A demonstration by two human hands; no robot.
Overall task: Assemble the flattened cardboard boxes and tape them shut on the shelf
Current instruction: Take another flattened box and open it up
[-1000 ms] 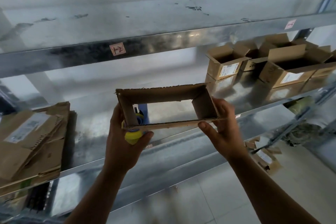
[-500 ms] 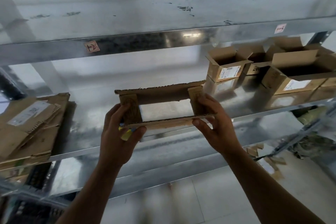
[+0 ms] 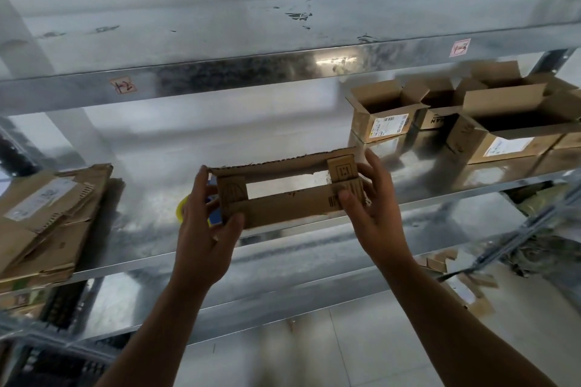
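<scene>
Cardboard box (image 3: pixel 283 209) lies long-side across, just above the shelf (image 3: pixel 151 166) edge, left hand (image 3: pixel 204 236) and right hand (image 3: pixel 374 217) each pinching an end.

Shiny galvanised metal shelving (image 3: pixel 220 78) stands over a pale tiled floor (image 3: pixel 361 339).

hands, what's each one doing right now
Left hand: grips the left end of the box.
Right hand: grips the box's right end, thumb on a flap.
</scene>
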